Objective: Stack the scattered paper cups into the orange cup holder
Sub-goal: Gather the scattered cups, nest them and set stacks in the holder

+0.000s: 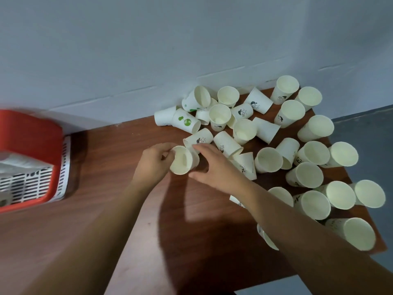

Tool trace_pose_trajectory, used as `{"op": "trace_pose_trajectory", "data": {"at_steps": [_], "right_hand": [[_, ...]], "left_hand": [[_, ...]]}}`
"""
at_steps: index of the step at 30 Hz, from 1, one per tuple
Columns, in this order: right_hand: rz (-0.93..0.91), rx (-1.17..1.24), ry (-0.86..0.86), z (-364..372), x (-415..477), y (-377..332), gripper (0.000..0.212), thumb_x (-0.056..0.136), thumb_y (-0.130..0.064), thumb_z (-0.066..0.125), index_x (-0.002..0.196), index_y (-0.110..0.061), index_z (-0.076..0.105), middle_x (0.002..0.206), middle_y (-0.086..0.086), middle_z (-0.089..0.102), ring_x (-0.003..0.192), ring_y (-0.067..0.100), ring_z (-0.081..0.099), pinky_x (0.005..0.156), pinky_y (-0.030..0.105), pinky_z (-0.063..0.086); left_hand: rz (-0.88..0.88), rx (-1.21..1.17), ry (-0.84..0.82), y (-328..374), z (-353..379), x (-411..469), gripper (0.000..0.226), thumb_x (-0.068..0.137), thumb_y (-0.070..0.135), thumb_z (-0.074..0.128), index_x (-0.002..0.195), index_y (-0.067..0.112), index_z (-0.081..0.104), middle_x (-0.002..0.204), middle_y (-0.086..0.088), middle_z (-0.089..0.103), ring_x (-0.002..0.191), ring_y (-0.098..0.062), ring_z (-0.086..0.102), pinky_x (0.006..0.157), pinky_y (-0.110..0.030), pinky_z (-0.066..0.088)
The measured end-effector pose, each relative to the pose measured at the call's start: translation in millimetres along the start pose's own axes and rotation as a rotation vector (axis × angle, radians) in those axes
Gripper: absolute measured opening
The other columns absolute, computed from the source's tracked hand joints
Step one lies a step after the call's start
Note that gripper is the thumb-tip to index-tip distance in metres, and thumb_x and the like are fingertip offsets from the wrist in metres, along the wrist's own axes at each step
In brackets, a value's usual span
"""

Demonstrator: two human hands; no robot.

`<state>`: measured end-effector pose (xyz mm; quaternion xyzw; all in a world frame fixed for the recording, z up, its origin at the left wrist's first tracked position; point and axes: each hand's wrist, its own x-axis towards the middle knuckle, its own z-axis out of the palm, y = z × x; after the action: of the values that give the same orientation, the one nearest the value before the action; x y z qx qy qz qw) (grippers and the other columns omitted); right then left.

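A white paper cup (180,160) lies tilted on its side, mouth toward me, held between both hands above the brown wooden table (119,209). My left hand (154,161) grips its rim on the left. My right hand (214,165) wraps its body from the right. Several more white paper cups (268,159), some upright and some toppled, are scattered over the table's right half, up to the wall. The orange cup holder (29,133), with white slotted sides, stands at the far left, blurred and partly cut off by the frame edge.
A grey wall (148,50) runs behind the table. The table's right edge (380,237) drops to a grey floor, and cups sit close to that edge. Bare wood lies between the holder and my hands.
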<state>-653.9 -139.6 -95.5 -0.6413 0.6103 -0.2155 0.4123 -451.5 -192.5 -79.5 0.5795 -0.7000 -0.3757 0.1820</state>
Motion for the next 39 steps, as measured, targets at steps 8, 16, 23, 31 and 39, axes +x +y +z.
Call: {"op": "trace_pose_trajectory", "data": {"at_steps": [8,16,23,31,39], "right_hand": [[0.145,0.328,-0.01,21,-15,-21,0.063,0.075,-0.043,0.078,0.132,-0.036,0.053,0.117,-0.02,0.064,0.107,-0.002,0.06,0.097,0.036,0.052],[0.201,-0.294,0.253,5,-38,10,0.098,0.069,-0.053,0.082,0.147,-0.016,0.036,0.138,0.007,0.049,0.131,0.025,0.042,0.111,0.039,0.034],[0.233,-0.588,0.246,28,-44,31,0.068,0.08,-0.027,0.075,0.139,-0.009,0.047,0.129,0.017,0.05,0.116,0.035,0.05,0.099,0.041,0.043],[0.089,-0.293,0.214,41,-29,-65,0.072,0.079,-0.036,0.074,0.14,-0.011,0.044,0.13,0.011,0.05,0.121,0.027,0.048,0.102,0.035,0.041],[-0.061,-0.233,0.078,102,1,-180,0.071,0.077,-0.04,0.076,0.139,-0.026,0.045,0.131,-0.001,0.048,0.115,0.021,0.053,0.091,0.036,0.046]], "left_hand": [[-0.148,-0.494,-0.246,16,-16,-31,0.042,0.09,0.055,0.063,0.125,0.031,0.06,0.104,0.02,0.071,0.094,0.002,0.067,0.08,-0.016,0.051],[-0.215,-0.436,-0.013,13,-7,-50,0.04,0.088,0.04,0.071,0.125,0.034,0.058,0.11,0.015,0.068,0.097,0.003,0.066,0.077,-0.012,0.046],[-0.291,-0.386,0.073,-12,-26,-78,0.047,0.088,0.04,0.071,0.13,0.035,0.053,0.127,0.008,0.059,0.107,0.0,0.059,0.079,-0.015,0.044],[-0.307,-0.358,0.236,-46,-87,-121,0.054,0.088,0.026,0.073,0.133,0.034,0.043,0.132,0.0,0.052,0.116,-0.018,0.056,0.086,-0.023,0.043],[-0.418,-0.316,0.486,-133,-202,-198,0.055,0.085,0.029,0.077,0.133,0.02,0.05,0.124,-0.001,0.058,0.114,-0.019,0.057,0.09,-0.029,0.044]]}}
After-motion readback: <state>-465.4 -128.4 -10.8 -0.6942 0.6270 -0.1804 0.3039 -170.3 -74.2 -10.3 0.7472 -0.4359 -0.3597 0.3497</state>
